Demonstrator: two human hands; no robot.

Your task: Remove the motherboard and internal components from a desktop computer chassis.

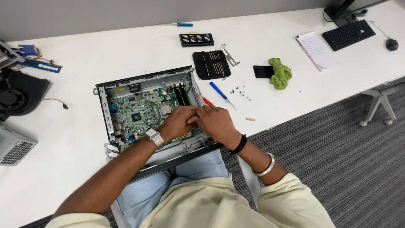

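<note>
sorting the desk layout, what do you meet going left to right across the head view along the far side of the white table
blue memory stick → black rectangular bit tray → black fabric tool pouch → green crumpled cloth → white paper notepad → black keyboard → black computer mouse

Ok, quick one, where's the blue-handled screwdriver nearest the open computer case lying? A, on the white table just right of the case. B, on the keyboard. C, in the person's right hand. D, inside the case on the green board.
A: the blue-handled screwdriver lies flat on the white table just right of the open computer case, near the loose screws, with neither hand on it.
</note>
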